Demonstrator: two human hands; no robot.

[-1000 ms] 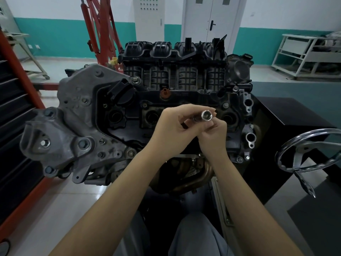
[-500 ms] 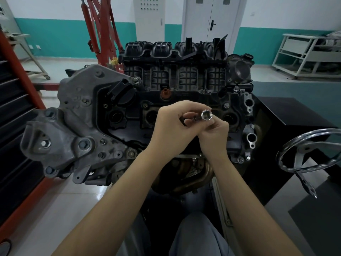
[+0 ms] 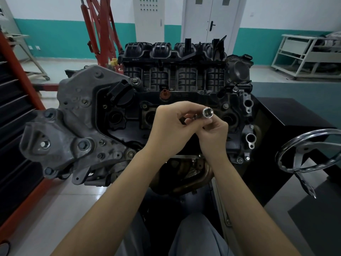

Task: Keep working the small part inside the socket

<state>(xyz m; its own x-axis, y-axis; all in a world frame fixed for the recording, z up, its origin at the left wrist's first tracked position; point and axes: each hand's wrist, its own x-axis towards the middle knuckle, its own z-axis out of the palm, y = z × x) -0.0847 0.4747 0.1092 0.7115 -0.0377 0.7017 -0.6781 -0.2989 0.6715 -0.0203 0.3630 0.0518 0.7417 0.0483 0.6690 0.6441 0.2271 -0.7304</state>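
Both hands meet in front of the engine (image 3: 129, 111), at mid-height of the valve cover, with the socket (image 3: 208, 112) between them.

Socket: chrome, short, open end tilted up toward the camera. Its long axis runs down and to the left from that mouth, along a thin dark shaft (image 3: 191, 118) that disappears into the left palm (looks like an extension or driver stub; can't tell which).

Left hand (image 3: 171, 130): fingers curled over the top, thumb under, gripping the shaft end. It sits left of the socket and covers most of the shaft.

Right hand (image 3: 215, 134): below and slightly right of the socket, fingers curled up, tips pinching the socket body from underneath. This is the nearer hand to the socket itself; the mouth stands clear above its knuckles.

So: socket up and right, shaft down and left, one hand on each end, the joint between them in the gap where the fingertips meet. Any push or pull along that axis is a left-right job between the two hands, not up-down.

Socket touches nothing on the engine. It hangs well in front of the plug wells (image 3: 115, 117) and below the red cap (image 3: 164, 94).

A handwheel (image 3: 313, 152) sits off to the right, untouched.
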